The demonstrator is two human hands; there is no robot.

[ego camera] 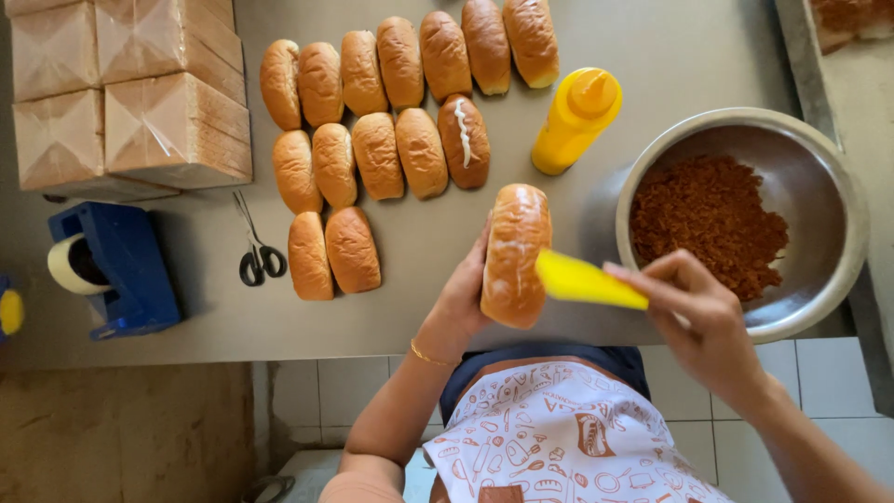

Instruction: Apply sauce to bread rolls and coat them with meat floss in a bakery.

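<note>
Left grip [463, 296] clasps bun [513, 253]; right grip [694, 307] pinches yellow spatula [585, 280] against it.

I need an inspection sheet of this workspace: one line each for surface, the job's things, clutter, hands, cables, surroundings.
Surface: grey table, mostly covered on its left and middle.
Job's things: bread roll held upright over the table edge; yellow spreader touching its side; rows of rolls on the table, one with a white stripe; yellow squeeze bottle; metal bowl of brown shredded filling.
Clutter: scissors, blue tape dispenser, wrapped packs.
Hands: left hand grips the roll; right hand holds the spreader.
Cables: nothing seen.
Surroundings: tiled floor, patterned apron.
</note>
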